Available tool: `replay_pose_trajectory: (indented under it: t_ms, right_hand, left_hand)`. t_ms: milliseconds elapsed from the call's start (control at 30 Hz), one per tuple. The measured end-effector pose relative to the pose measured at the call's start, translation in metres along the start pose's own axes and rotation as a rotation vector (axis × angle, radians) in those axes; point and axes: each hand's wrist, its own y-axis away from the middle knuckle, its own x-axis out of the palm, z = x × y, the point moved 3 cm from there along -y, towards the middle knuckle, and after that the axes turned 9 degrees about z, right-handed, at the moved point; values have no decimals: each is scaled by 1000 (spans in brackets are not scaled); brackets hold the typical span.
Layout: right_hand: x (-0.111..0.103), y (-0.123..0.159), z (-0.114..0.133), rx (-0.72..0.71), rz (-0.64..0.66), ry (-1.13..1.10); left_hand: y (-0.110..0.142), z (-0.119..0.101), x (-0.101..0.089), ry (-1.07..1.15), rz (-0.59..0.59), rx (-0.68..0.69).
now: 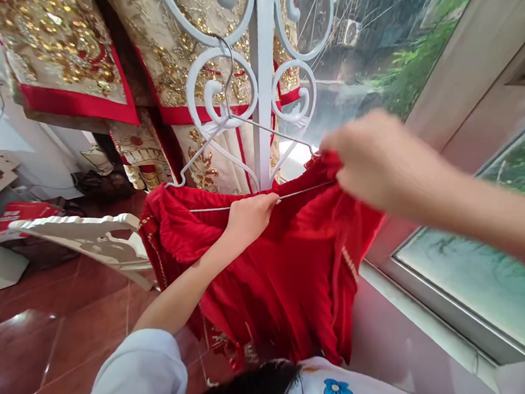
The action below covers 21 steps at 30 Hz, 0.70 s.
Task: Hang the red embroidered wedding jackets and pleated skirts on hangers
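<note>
A red garment (283, 272) with gold trim along its edges hangs from a thin wire clothes hanger (271, 126). The hanger's hook is caught on a scroll of a white metal stand (260, 80). My left hand (252, 216) is closed around the hanger's lower bar, at the middle of the garment's top edge. At the hanger's right end, my right hand (369, 160), slightly blurred, pinches the gathered red cloth. The garment's other top corner rests by the left end of the hanger. Its lower hem is partly hidden by my body.
Behind the stand hang cream garments (183, 49) with gold sequins and red borders. A carved white piece of furniture (89, 234) stands at left above the red tiled floor (91, 311). A framed glass window (481, 265) is close on the right. A red box (24, 216) lies far left.
</note>
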Motion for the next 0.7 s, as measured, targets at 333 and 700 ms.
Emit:
replay_pose_trajectory:
  t_ms: [333,700]
  right_hand:
    - [55,2,-20,153,-52,-3]
    - [26,-81,-60,61,271,-479]
  left_hand:
    - [9,8,-2,-68,5,-51]
    - [8,5,0,-136,63,-38]
